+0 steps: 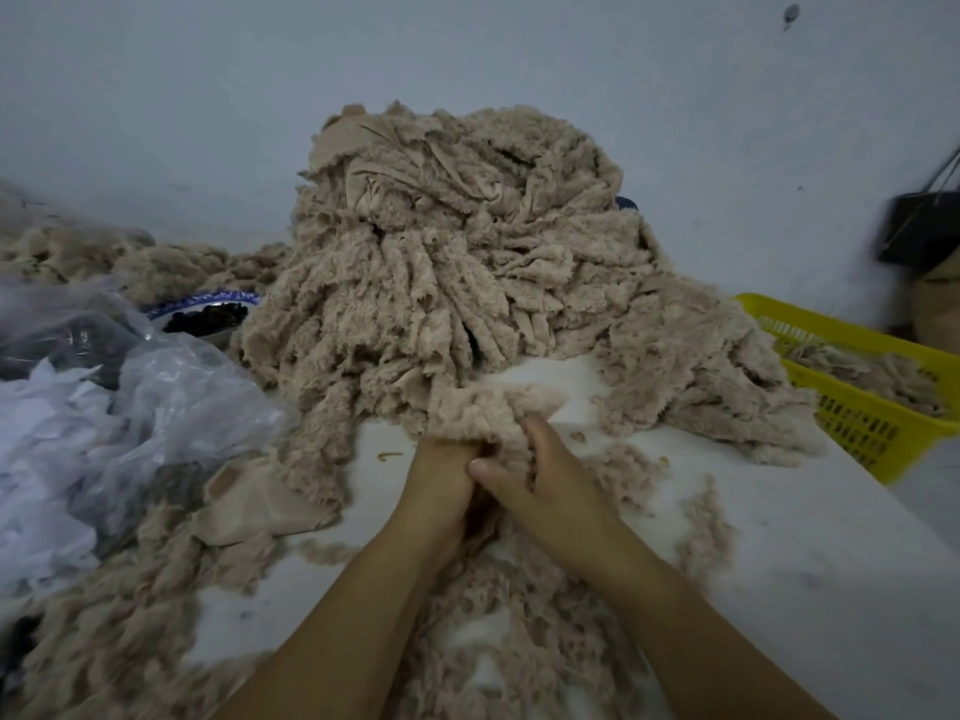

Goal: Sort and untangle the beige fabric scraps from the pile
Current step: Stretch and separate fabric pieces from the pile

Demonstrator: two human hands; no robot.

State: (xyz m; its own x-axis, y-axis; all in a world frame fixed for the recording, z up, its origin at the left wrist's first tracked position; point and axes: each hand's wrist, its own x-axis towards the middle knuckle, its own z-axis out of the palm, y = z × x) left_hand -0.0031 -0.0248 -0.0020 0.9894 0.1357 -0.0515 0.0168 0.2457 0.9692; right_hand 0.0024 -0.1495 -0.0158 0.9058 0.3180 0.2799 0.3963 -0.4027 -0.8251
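Two hands — left [441,483], right [543,475] — clutch one beige scrap [488,407] before one tall pile [457,241], one yellow basket [857,423].

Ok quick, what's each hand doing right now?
Left hand: closed, gripping the scrap.
Right hand: closed, gripping the same scrap.

Pile [457,241]: tall tangled heap of fluffy beige strips, centre back.
Front scrap [493,407]: fuzzy beige piece, bunched, touching the heap's near edge.
Loose scraps [519,631]: thin tufts spread flat in front.
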